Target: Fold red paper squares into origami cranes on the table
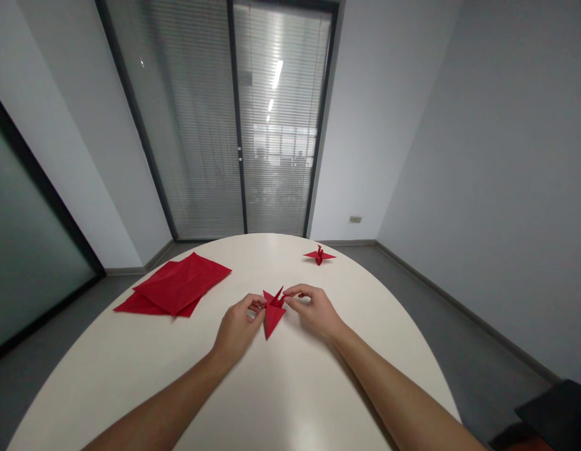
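A red folded paper crane is held between my two hands, just above the middle of the white table. My left hand pinches its left side with thumb and fingers. On the other side, my right hand has thumb and forefinger closed on a narrow point at the upper right. One pointed flap hangs down toward me, and other thin points stick up at the top. The fingertips cover parts of the paper on both sides.
Several red paper sheets lie overlapped on the left of the round white table. Near the far right edge stands a finished red paper crane with spread wings. A dark object shows at the lower right, beyond the table.
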`<state>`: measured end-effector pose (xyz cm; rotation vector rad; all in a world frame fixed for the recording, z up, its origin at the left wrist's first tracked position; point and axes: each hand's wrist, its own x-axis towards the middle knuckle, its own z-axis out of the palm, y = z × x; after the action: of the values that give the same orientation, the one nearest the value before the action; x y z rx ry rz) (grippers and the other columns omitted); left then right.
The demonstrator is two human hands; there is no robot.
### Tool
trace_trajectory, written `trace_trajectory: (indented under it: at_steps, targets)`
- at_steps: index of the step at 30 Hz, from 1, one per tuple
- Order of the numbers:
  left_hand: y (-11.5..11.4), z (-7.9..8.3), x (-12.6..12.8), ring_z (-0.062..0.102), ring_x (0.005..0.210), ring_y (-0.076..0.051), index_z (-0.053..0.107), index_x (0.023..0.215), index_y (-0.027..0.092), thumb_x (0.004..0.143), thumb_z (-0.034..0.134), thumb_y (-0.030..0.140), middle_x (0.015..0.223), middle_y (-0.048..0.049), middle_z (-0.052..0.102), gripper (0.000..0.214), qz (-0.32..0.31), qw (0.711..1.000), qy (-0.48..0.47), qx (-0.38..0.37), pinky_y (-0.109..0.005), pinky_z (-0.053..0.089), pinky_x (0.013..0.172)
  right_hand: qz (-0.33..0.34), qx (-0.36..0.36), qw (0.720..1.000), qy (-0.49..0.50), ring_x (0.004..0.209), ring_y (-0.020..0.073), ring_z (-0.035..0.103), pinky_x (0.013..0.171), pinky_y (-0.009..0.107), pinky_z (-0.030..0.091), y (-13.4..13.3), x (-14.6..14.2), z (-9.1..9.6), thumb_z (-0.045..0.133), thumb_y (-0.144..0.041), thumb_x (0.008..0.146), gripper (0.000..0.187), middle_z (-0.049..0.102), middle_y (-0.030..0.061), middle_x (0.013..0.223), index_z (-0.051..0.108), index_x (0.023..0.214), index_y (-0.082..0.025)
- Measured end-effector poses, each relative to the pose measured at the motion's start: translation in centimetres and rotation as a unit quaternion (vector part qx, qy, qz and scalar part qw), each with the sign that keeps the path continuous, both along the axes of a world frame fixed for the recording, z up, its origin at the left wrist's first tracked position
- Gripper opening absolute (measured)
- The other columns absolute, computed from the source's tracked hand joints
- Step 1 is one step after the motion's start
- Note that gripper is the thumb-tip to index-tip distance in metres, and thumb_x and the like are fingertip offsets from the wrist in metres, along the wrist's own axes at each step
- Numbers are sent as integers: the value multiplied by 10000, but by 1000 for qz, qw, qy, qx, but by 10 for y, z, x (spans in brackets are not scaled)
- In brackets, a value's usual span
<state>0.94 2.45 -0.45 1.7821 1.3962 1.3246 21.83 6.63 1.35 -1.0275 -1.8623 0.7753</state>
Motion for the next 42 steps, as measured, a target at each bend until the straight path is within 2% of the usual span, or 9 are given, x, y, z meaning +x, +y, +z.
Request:
trace_trajectory:
  at_steps: [6,13,18,27,42]
  targets:
    - [0,0,0,704,811,-195,683,927,216,815,623,279,903,-36,754,142,1,1000,-5,-8,-259,518,636,4,-15,1000,5,888,209,666,838,340,469,-1,-1,0,626,-286,859,137,756,47,907,736,868,-205]
    - [2,-3,0,707,819,-197,701,948,215,819,628,287,916,-39,760,165,-11,1000,-8,-10,-259,528,645,18,-12,1000,5,847,192,663,847,341,469,-2,-3,-1,616,-286,872,126,742,33,874,709,867,-201]
    - [1,-2,-1,704,796,-190,706,952,212,828,625,279,904,-37,760,163,-15,1000,-7,-14,-251,522,632,3,17,1000,24,910,206,674,860,350,470,-5,-4,3,662,-294,853,134,755,44,949,724,942,-216]
    - [-4,7,-2,687,826,-190,775,1018,237,879,579,233,975,-57,761,240,-75,996,34,21,-263,513,682,10,33,999,40,890,220,683,840,352,499,-9,-5,11,674,-316,852,122,756,61,922,725,876,-208]
    - [-1,2,-4,675,851,-174,768,1061,240,891,573,191,985,-46,746,263,-95,994,50,28,-255,500,722,49,70,996,19,900,206,687,868,345,508,-8,-3,8,673,-252,871,88,757,48,932,750,900,-221]
